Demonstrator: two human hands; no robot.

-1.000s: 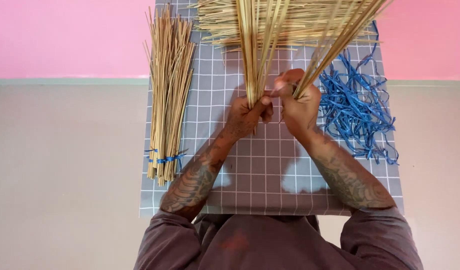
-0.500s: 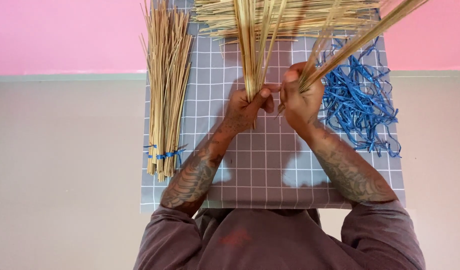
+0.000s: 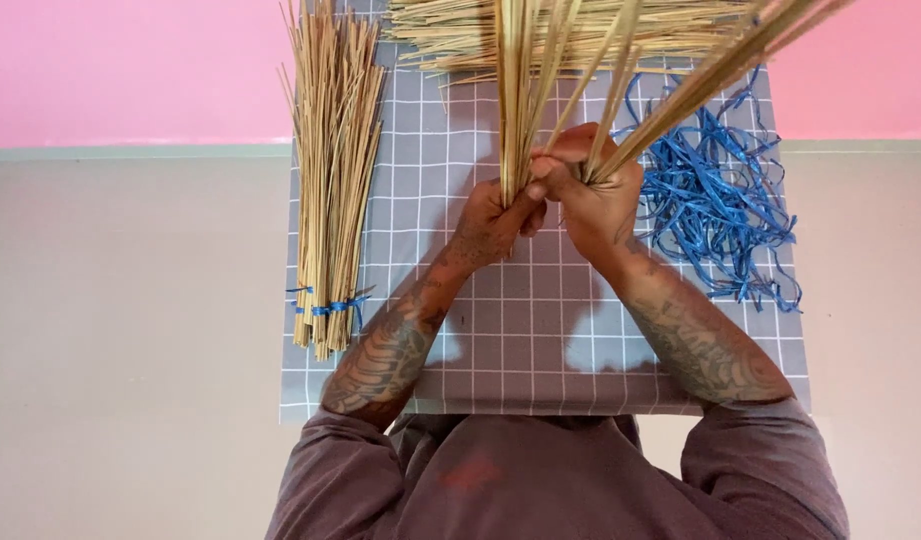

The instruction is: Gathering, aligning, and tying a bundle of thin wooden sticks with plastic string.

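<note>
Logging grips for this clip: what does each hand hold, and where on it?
Left hand grips a bunch of thin straw sticks at its lower end; right hand grips a second, slanted bunch at its lower end.

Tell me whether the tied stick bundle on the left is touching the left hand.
Apart. The head view shows the tied bundle lying at the mat's left edge, with bare grid mat between it and the left hand.

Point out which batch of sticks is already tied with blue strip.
The stick bundle lying at the mat's left edge: blue strip wraps its near end. The sticks in the left hand, in the right hand and the far pile are untied.
</note>
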